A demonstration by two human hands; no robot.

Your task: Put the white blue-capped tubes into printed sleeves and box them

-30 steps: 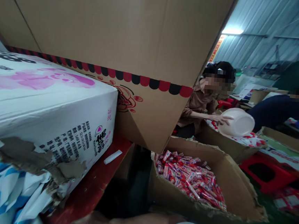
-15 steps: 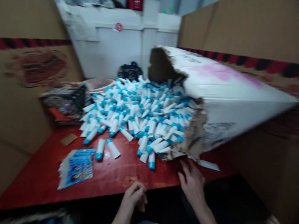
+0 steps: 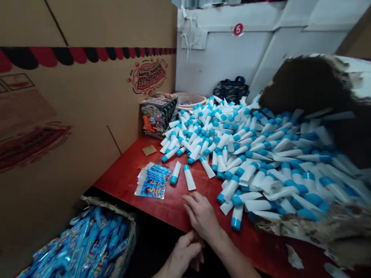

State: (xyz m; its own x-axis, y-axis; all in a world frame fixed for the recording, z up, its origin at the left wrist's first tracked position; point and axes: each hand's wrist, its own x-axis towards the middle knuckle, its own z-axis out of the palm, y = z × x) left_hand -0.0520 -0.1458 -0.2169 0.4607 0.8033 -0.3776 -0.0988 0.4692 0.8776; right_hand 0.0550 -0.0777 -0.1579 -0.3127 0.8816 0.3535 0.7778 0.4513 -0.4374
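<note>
With right fingers [image 3: 193, 203] loosely spread just to the near side of a tube [image 3: 190, 178]; left fingers [image 3: 190, 237] curled, partly hidden, cannot tell whether pinching.

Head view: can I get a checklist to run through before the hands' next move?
1. Right hand free: ok, nothing shows in it.
2. Left hand free: cannot tell, its palm is hidden.
3. Hands clear of each other: cannot tell, they overlap in view and contact is unclear.
4. Loose tubes near the right hand: ok, two lie just beyond its fingertips.
5. Printed wrappers at hand: ok, fanned on the red table.
6. Carton of blue packets open: ok, contents visible.
</note>
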